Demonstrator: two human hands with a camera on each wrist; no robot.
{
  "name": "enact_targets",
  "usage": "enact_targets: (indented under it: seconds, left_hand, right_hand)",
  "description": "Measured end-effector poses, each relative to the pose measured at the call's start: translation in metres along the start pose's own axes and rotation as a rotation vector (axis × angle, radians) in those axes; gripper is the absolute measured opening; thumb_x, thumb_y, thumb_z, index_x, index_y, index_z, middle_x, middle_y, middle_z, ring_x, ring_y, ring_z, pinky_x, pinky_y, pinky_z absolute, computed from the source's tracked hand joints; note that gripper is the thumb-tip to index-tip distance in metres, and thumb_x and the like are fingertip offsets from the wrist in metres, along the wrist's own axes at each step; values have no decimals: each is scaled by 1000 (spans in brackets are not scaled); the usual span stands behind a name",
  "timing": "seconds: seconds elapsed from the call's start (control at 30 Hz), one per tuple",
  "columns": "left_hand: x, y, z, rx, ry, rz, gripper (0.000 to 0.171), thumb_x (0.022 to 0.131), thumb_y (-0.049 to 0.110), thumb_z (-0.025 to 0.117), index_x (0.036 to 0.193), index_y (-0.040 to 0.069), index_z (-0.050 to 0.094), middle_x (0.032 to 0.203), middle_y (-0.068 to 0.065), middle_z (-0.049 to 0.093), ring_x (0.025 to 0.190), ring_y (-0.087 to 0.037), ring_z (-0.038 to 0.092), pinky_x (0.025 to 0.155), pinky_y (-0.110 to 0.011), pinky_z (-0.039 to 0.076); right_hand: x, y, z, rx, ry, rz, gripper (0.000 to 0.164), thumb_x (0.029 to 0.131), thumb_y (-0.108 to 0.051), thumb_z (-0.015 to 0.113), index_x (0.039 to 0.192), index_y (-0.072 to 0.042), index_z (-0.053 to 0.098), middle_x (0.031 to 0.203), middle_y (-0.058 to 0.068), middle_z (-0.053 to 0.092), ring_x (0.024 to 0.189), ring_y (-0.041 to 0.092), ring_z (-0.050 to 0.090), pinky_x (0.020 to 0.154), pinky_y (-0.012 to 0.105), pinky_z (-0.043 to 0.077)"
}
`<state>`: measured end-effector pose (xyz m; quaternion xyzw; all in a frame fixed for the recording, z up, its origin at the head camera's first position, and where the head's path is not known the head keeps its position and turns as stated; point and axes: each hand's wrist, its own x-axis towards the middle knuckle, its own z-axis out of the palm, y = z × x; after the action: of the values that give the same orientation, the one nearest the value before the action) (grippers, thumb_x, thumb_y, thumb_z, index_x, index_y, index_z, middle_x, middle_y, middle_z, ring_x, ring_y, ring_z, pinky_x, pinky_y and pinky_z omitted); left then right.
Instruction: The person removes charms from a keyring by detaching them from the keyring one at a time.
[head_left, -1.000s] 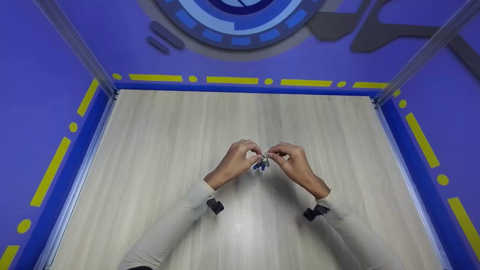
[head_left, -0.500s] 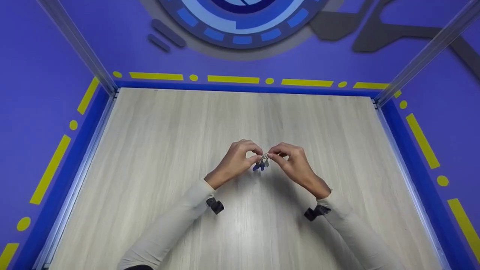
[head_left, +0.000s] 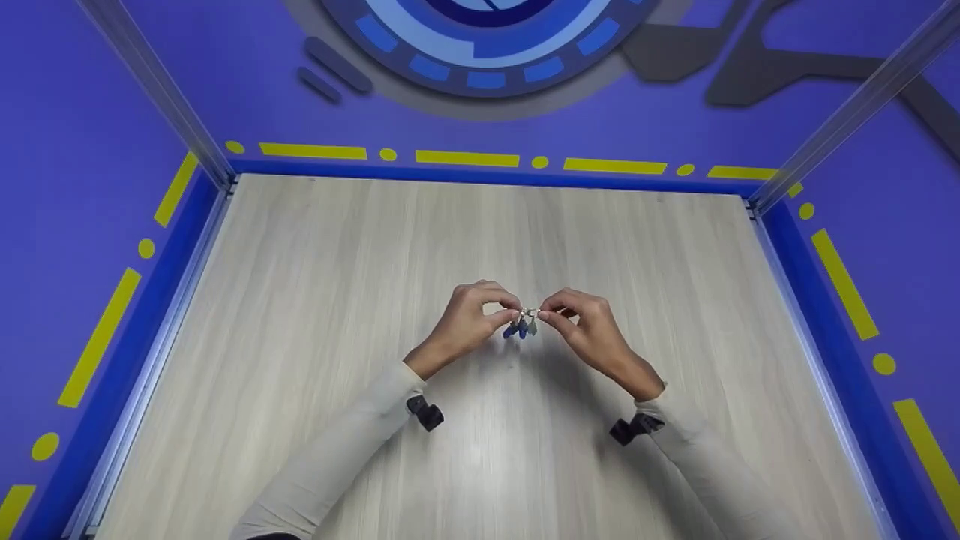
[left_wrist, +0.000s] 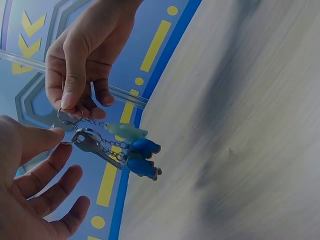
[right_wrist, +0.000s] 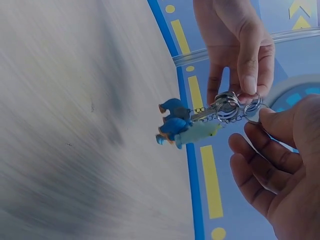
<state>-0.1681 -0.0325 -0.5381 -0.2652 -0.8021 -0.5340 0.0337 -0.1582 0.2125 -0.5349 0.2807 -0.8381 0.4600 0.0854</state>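
Observation:
Between both hands, raised above the table, hangs a bunch of linked key rings (right_wrist: 254, 106). My left hand (head_left: 465, 319) pinches a ring on one side with thumb and forefinger. On the other side my right hand (head_left: 589, 326) pinches another ring the same way. A silver key (left_wrist: 91, 143) dangles from the rings in the left wrist view. Short chains carry blue figure charms (left_wrist: 142, 166) and a pale green charm (left_wrist: 125, 131). Fingertips hide parts of the rings, so how they interlink is partly unclear.
Beneath the hands is a pale wood-grain table (head_left: 375, 247). Blue walls (head_left: 450, 135) with yellow markings enclose its back and sides, and metal posts (head_left: 161, 97) stand at the back corners. Black wrist cameras (head_left: 426, 414) sit on both sleeves.
The hands have drawn slightly apart, the left one shifting a little left. More of the rings shows between the fingertips, and the charms have swung slightly.

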Motion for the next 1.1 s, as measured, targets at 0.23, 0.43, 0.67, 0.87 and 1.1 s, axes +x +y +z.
enact_targets:
  seconds: [0.23,0.43,0.67,0.87,1.1]
  left_hand:
    - [-5,-4,-2,-18,-24,-58,5,97,3,83,98,8,84,98,3,80,99,-17,73,99,-46,59]
    - [-7,-2,-4,2,-83,-59,5,99,3,80,97,7,78,97,-3,78,98,-20,71,99,-51,58]
    - [-5,2,-4,23,-123,-53,7,100,4,79,96,9,78,97,-3,78,96,-19,70,98,-54,56]
    - [-1,7,-4,91,-145,-6,4,100,5,79,96,7,79,96,-3,78,96,-20,71,92,-41,55]
    - [0,11,-5,129,-114,37,5,102,5,78,98,6,80,100,-4,80,100,-25,74,94,-42,58]
  right_hand:
    - [0,-1,3,22,-5,5,6,101,-3,79,98,-7,81,96,5,80,90,19,75,81,36,63]
    - [0,-2,4,57,19,-38,11,96,6,80,97,-4,83,95,0,80,86,21,76,80,23,59]
    - [2,-3,6,66,13,-34,14,97,4,81,97,-10,85,94,-2,81,85,19,76,79,22,59]
    - [1,-4,7,65,15,-40,14,98,3,80,96,-11,84,94,-1,80,84,20,75,79,22,58]
    - [1,-4,6,51,29,-45,15,98,2,80,97,-12,83,94,0,80,86,20,76,79,26,60]
